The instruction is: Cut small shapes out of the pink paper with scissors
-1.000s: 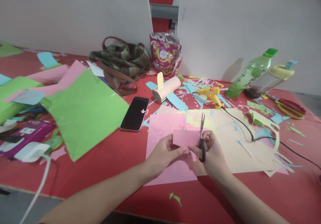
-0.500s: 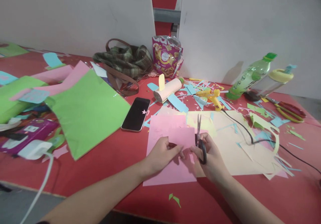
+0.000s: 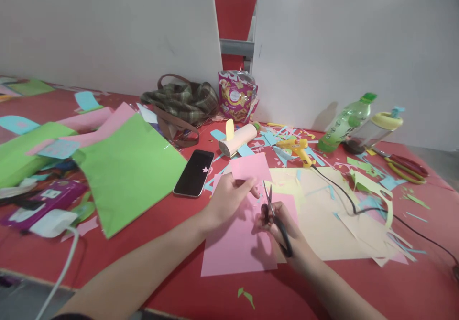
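Note:
Between the thumb and fingers of my left hand (image 3: pixel 229 196) is a small piece of pink paper (image 3: pixel 253 166), raised above the table. Black-handled scissors (image 3: pixel 275 218) sit in my right hand (image 3: pixel 283 227), their blades slightly parted and pointing up toward the paper, apart from its lower edge. Below both hands a larger pink sheet (image 3: pixel 234 258) lies flat, with tiny scraps on it. A black phone (image 3: pixel 193 174) with a small pink star (image 3: pixel 205 169) on its screen lies left of my left hand.
A yellow glue gun (image 3: pixel 299 149) with a black cord lies beyond the cream sheet (image 3: pixel 322 234). Behind are a pink paper roll (image 3: pixel 238 139), a snack bag (image 3: pixel 237 95) and a plaid bag (image 3: pixel 184 100). A green bottle (image 3: pixel 346 124) leans at the right; green paper (image 3: pixel 132 176) lies left.
My left hand has lifted the small pink paper forward and slightly left. My right hand has drawn the scissors down and left, away from the paper. The camera view has tilted up.

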A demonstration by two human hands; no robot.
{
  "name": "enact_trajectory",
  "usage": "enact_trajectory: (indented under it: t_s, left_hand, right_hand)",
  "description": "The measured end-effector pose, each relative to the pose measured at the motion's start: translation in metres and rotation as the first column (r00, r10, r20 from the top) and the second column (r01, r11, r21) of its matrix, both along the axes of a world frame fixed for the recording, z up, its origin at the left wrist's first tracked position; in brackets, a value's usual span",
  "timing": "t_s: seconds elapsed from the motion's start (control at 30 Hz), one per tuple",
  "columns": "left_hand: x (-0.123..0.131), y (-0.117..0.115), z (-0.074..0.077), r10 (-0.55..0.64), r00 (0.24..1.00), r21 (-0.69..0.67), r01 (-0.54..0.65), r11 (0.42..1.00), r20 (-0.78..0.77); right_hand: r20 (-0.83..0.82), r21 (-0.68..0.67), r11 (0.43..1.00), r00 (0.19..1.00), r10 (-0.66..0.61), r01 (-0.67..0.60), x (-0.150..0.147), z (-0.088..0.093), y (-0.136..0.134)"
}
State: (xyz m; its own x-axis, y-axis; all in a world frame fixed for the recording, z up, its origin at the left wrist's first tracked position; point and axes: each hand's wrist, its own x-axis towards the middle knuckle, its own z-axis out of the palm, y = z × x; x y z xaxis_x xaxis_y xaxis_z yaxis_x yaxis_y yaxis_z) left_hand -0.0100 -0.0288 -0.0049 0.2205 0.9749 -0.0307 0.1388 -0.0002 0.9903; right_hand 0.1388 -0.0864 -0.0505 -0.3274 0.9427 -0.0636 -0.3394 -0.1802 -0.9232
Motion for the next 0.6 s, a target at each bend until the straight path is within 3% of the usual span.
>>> enact_trajectory:
  t_s: [0.1,0.27,0.6]
  left_hand:
    - [0.010,0.002,0.000,-0.041,0.999,0.047,0.041,0.998,-0.012]
    - [0.022,0.002,-0.008,-0.115,0.993,0.005,0.115,0.993,-0.019]
    - [0.024,-0.001,-0.012,-0.153,0.988,-0.040,0.152,0.988,-0.027]
  right_hand:
    - [-0.002,0.026,0.999,1.000,-0.019,0.019,0.000,0.000,0.002]
    - [0.017,0.035,0.995,0.996,-0.092,0.091,0.004,0.002,0.004]
    - [0.090,-0.005,0.993,0.989,-0.117,0.118,0.006,0.000,0.004]
